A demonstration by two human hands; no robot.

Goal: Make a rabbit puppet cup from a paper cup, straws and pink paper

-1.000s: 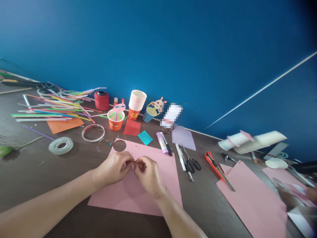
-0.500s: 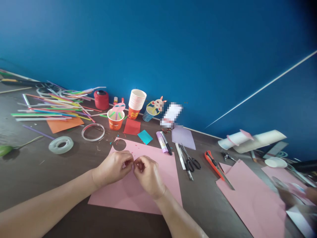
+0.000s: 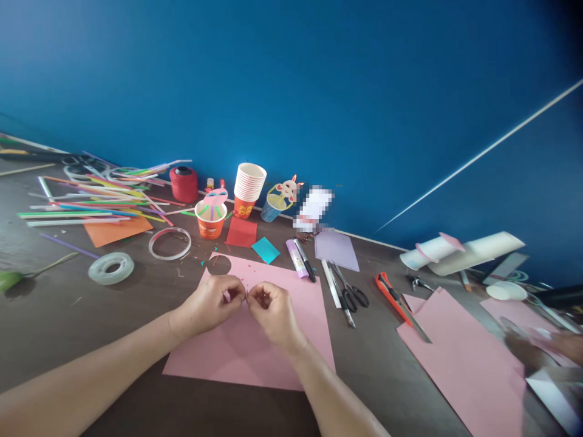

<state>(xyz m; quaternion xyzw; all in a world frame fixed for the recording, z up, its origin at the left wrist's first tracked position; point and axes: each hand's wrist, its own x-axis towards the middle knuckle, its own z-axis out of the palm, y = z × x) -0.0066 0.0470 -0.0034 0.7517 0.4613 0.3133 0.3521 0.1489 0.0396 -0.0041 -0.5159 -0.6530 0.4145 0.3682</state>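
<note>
Over a pink paper sheet (image 3: 255, 358) with a round hole near its upper left corner, my left hand (image 3: 216, 301) and my right hand (image 3: 272, 312) meet fingertip to fingertip. Both are closed in a pinch. Whatever lies between the fingers is too small to make out. Tiny red and blue paper scraps are scattered beyond the fingers. Past the sheet's far edge lie a teal paper square (image 3: 266, 250) and a red paper square (image 3: 242, 232). A glue stick (image 3: 297, 260) and a black marker (image 3: 305, 260) rest at the sheet's upper right.
Left are a tape roll (image 3: 111, 268), a clear ring (image 3: 170, 244) and many straws (image 3: 100, 200). Paper cups (image 3: 249, 185) and red thread (image 3: 184, 184) line the wall. Scissors (image 3: 353, 291), a box cutter (image 3: 401, 306) and pink sheets (image 3: 469, 358) lie right, near another person's blurred hand (image 3: 567, 347).
My fingertips stay together, with slight shifts of the fingers and the right wrist. The view has moved a little. At the far right, the other person's hands have shifted.
</note>
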